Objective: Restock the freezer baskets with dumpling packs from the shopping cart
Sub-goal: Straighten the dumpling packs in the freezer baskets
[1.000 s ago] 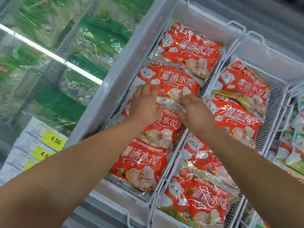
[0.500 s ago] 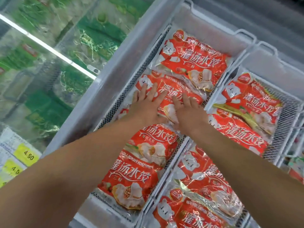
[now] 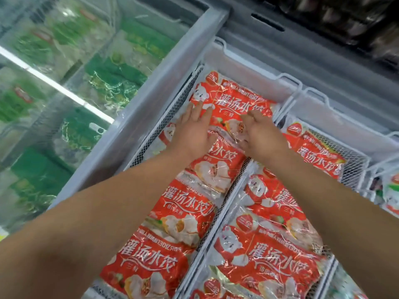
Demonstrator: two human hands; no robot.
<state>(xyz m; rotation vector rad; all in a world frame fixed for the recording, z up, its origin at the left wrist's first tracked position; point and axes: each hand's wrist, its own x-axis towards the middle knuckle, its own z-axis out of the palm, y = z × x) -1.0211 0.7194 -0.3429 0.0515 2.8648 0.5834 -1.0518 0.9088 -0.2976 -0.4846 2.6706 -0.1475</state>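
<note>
Several red dumpling packs lie in a row in the left white wire basket (image 3: 170, 117). My left hand (image 3: 192, 132) lies flat with straight fingers on the near left corner of the farthest pack (image 3: 235, 100). My right hand (image 3: 262, 134) rests on that same pack's near right part, its fingers slightly bent down over the film. Both hands also cover part of the second pack (image 3: 218, 162). The neighbouring right basket (image 3: 313, 93) holds more red packs (image 3: 278, 255). No shopping cart is in view.
A closed glass freezer lid (image 3: 64, 89) on the left covers green packs. A grey frame bar (image 3: 138, 117) separates it from the open baskets. Green-and-white packs (image 3: 390, 190) sit in a further basket at the right edge. Dark shelving (image 3: 356, 22) stands behind the freezer.
Both hands have moved from the second pack in the left basket up to the farthest pack. The right hand, which gripped a pack edge a second ago, now rests on top.
</note>
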